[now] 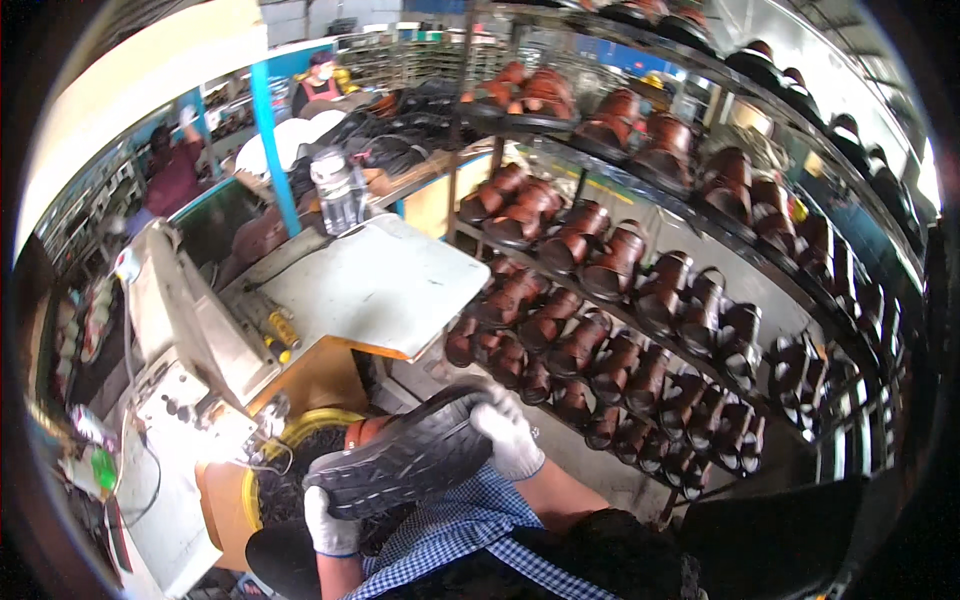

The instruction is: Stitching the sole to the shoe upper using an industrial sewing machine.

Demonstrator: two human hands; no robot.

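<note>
A brown-strapped sandal (405, 458) is held across my lap, its thick black treaded sole turned up toward me. My left hand (330, 522), in a white knit glove, grips the sandal's near left end. Around its far right end closes my right hand (508, 437), gloved the same way. Only a bit of the brown strap shows behind the sole. Below and behind the sandal, a yellow-rimmed tub (250, 500) holds black scraps. A blue-checked apron (450, 525) covers my lap.
On my left stands a pale sewing machine (190, 310) with its lamp lit. A white tabletop (385, 275) bears a water jug (338, 190); yellow-handled tools (282, 328) lie near the machine. A tall rack (640, 300) of brown sandals rises on the right. Other people are further back.
</note>
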